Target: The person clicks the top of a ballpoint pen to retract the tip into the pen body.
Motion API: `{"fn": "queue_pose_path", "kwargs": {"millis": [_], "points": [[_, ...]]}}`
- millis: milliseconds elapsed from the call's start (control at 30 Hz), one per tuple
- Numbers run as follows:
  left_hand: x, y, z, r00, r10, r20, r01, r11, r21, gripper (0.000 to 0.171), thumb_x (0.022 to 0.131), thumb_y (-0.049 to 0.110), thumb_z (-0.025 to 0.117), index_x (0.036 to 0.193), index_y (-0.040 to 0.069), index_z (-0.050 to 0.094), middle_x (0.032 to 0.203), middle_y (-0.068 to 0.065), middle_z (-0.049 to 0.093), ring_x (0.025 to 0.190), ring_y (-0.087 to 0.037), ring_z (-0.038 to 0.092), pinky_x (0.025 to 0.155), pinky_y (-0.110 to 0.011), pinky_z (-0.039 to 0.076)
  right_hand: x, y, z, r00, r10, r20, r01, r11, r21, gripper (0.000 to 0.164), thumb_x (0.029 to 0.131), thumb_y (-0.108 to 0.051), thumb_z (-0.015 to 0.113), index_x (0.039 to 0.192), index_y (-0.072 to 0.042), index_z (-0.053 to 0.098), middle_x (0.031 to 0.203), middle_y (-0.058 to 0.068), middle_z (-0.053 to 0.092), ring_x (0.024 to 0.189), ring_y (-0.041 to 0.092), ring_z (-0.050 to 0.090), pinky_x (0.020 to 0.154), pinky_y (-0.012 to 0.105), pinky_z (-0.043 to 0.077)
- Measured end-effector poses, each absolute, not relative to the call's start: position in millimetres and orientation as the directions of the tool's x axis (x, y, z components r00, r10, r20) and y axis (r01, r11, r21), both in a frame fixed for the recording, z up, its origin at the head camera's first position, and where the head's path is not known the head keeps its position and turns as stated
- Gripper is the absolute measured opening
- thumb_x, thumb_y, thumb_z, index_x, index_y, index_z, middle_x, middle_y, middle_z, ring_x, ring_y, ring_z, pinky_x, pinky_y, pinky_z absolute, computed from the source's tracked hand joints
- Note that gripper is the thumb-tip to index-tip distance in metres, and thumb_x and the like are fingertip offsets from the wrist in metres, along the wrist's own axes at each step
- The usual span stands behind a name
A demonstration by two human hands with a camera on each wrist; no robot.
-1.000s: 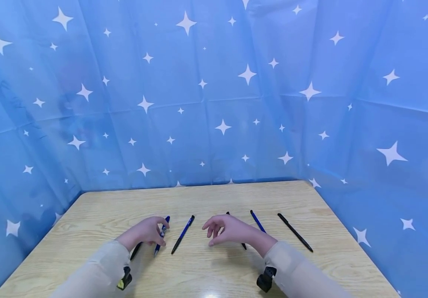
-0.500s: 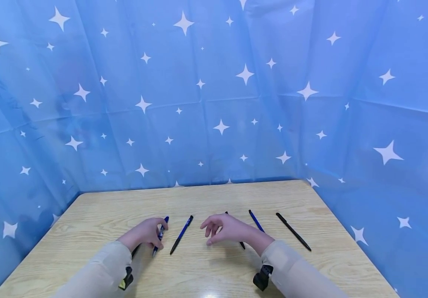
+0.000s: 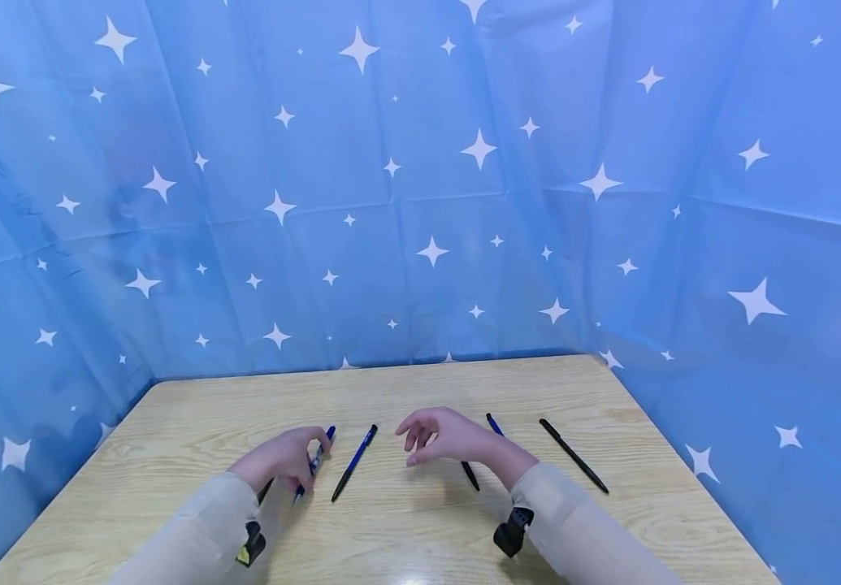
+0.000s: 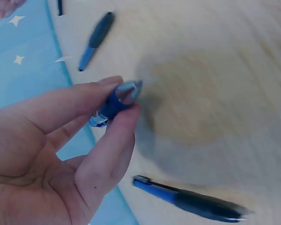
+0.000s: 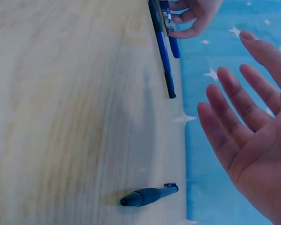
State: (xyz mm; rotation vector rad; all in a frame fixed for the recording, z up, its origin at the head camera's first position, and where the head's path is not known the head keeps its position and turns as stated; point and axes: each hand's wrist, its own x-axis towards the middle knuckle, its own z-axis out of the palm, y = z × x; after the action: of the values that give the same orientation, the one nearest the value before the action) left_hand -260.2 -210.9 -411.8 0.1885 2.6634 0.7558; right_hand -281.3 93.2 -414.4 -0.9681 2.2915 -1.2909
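My left hand point(image 3: 284, 457) pinches a blue pen point(image 4: 113, 104) between thumb and fingers at the left of the table. In the head view that blue pen point(image 3: 320, 452) slants through the fingers, its tip toward me. A dark pen point(image 3: 266, 491) is mostly hidden under this hand. Just right of it lies a blue pen with a black grip point(image 3: 354, 463). My right hand point(image 3: 449, 436) hovers over the table with relaxed, bent fingers, holding nothing. Beneath it a black pen point(image 3: 470, 476) is partly covered, and behind its wrist a blue pen point(image 3: 494, 423) shows one end.
Another black pen point(image 3: 574, 455) lies slanted at the right. The pale wooden table point(image 3: 405, 536) ends at the back and sides against a blue curtain point(image 3: 420, 195) with white stars. Each wrist wears a small black camera point(image 3: 513, 530).
The left thumb and fingers have drawn together on the blue pen, whose tip end has shifted slightly left. My right hand has risen a little and covers more of the black pen. The head view drifts slightly.
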Motion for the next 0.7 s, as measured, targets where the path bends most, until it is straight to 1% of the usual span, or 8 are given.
{"fn": "queue_pose_path", "kwargs": {"millis": [67, 133, 300, 433, 500, 600, 667, 700], "points": [[-259.6, -209.3, -405.6, -0.923, 0.234, -0.305, 0.038, 0.844, 0.535, 0.060, 0.069, -0.018, 0.077, 0.119, 0.010, 0.058, 0.088, -0.013, 0.053, 0.058, -0.019, 0.058, 0.054, -0.034, 0.055, -283.7, 94.0, -413.5, -0.715, -0.698, 0.047, -0.395, 0.348, -0.850, 0.041, 0.086, -0.014, 0.077, 0.124, -0.011, 0.063, 0.100, 0.007, 0.067, 0.092, 0.018, 0.061, 0.079, 0.032, 0.051], [-260.1, -207.4, -399.3, -0.920, 0.249, -0.304, 0.046, 0.836, 0.546, 0.060, 0.070, -0.019, 0.074, 0.119, 0.010, 0.058, 0.091, -0.013, 0.055, 0.063, -0.019, 0.056, 0.055, -0.034, 0.055, -285.9, 94.8, -413.1, -0.716, -0.696, 0.054, -0.394, 0.339, -0.854, 0.042, 0.086, -0.013, 0.076, 0.125, -0.009, 0.062, 0.101, 0.010, 0.067, 0.092, 0.019, 0.061, 0.080, 0.032, 0.051], [-260.6, -201.5, -388.8, -0.917, 0.275, -0.288, 0.056, 0.805, 0.591, 0.058, 0.070, -0.020, 0.073, 0.118, 0.010, 0.059, 0.095, -0.013, 0.058, 0.075, -0.021, 0.059, 0.057, -0.035, 0.055, -289.0, 96.4, -411.1, -0.723, -0.688, 0.068, -0.397, 0.333, -0.855, 0.042, 0.086, -0.015, 0.076, 0.125, -0.011, 0.062, 0.103, 0.014, 0.066, 0.092, 0.019, 0.062, 0.081, 0.034, 0.051], [-259.3, -194.4, -382.7, -0.917, 0.304, -0.259, 0.073, 0.766, 0.639, 0.054, 0.070, -0.020, 0.073, 0.113, 0.011, 0.060, 0.089, -0.012, 0.059, 0.073, -0.022, 0.061, 0.058, -0.036, 0.055, -289.8, 98.5, -407.9, -0.729, -0.678, 0.097, -0.415, 0.324, -0.850, 0.042, 0.086, -0.015, 0.076, 0.126, -0.009, 0.062, 0.104, 0.016, 0.066, 0.091, 0.019, 0.062, 0.082, 0.035, 0.050], [-257.6, -190.4, -379.5, -0.915, 0.321, -0.244, 0.085, 0.745, 0.661, 0.053, 0.070, -0.020, 0.073, 0.110, 0.012, 0.061, 0.088, -0.012, 0.059, 0.072, -0.022, 0.061, 0.059, -0.036, 0.056, -289.7, 99.8, -406.2, -0.733, -0.672, 0.108, -0.420, 0.322, -0.849, 0.042, 0.087, -0.014, 0.075, 0.126, -0.007, 0.061, 0.102, 0.014, 0.067, 0.091, 0.019, 0.063, 0.083, 0.036, 0.050], [-255.8, -183.9, -375.1, -0.912, 0.339, -0.232, 0.094, 0.722, 0.686, 0.051, 0.071, -0.021, 0.072, 0.108, 0.012, 0.060, 0.087, -0.011, 0.060, 0.071, -0.022, 0.062, 0.060, -0.036, 0.056, -290.0, 102.7, -405.4, -0.746, -0.656, 0.117, -0.416, 0.321, -0.851, 0.043, 0.087, -0.014, 0.075, 0.127, -0.007, 0.061, 0.101, 0.008, 0.066, 0.093, 0.019, 0.062, 0.083, 0.037, 0.050], [-255.1, -179.5, -372.3, -0.909, 0.348, -0.227, 0.100, 0.713, 0.694, 0.050, 0.071, -0.021, 0.072, 0.108, 0.012, 0.059, 0.087, -0.011, 0.061, 0.071, -0.022, 0.063, 0.061, -0.036, 0.056, -287.9, 104.0, -403.1, -0.758, -0.637, 0.139, -0.414, 0.306, -0.857, 0.043, 0.086, -0.012, 0.076, 0.127, -0.007, 0.061, 0.101, 0.007, 0.066, 0.095, 0.024, 0.062, 0.082, 0.038, 0.051], [-255.1, -177.3, -370.8, -0.908, 0.353, -0.225, 0.103, 0.708, 0.698, 0.050, 0.072, -0.020, 0.072, 0.108, 0.011, 0.059, 0.087, -0.011, 0.062, 0.071, -0.022, 0.063, 0.061, -0.036, 0.057, -286.0, 104.5, -400.8, -0.764, -0.628, 0.149, -0.410, 0.294, -0.863, 0.043, 0.086, -0.011, 0.076, 0.127, -0.005, 0.061, 0.102, 0.010, 0.065, 0.096, 0.027, 0.062, 0.083, 0.038, 0.051]]}}
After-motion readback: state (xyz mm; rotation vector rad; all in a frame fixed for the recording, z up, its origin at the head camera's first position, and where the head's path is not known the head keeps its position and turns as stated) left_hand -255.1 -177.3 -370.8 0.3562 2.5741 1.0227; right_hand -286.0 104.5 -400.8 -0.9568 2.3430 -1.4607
